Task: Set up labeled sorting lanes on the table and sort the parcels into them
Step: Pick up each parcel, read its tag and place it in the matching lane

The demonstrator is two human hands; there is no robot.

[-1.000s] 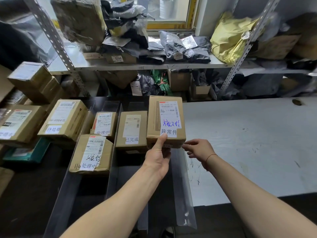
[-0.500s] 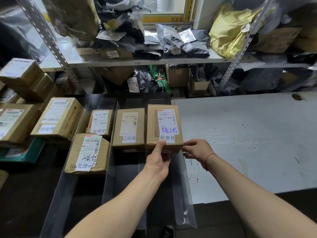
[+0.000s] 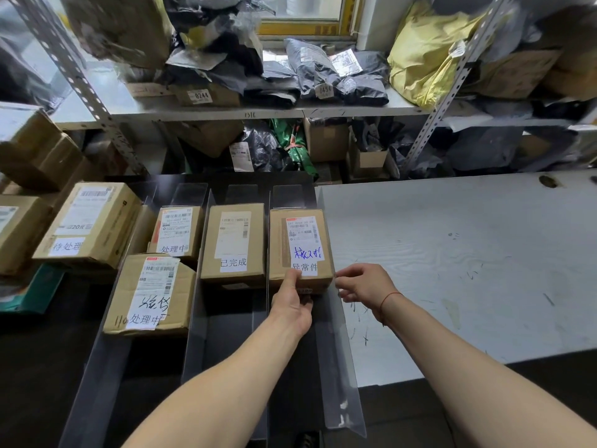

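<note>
A brown parcel (image 3: pixel 300 247) with a white label and blue handwriting lies in the rightmost lane between clear dividers. My left hand (image 3: pixel 292 302) grips its near end, thumb on top of the label. My right hand (image 3: pixel 361 284) is just right of the parcel's near corner, fingers loosely curled at the clear right divider (image 3: pixel 336 350); whether it touches the box is unclear. The middle lane holds one labeled box (image 3: pixel 233 242). The left lane holds two labeled boxes, one far (image 3: pixel 176 232) and one near (image 3: pixel 151 295).
More labeled boxes (image 3: pixel 87 226) are stacked at the left of the lanes. A white tabletop (image 3: pixel 452 253) stretches to the right. Behind stand metal shelves (image 3: pixel 245 113) crowded with grey mailer bags, cartons and a yellow bag (image 3: pixel 423 50).
The parcel with blue handwriting came down from a raised, tilted hold into the rightmost lane. Both hands lowered with it; the left hand kept its grip on the near end.
</note>
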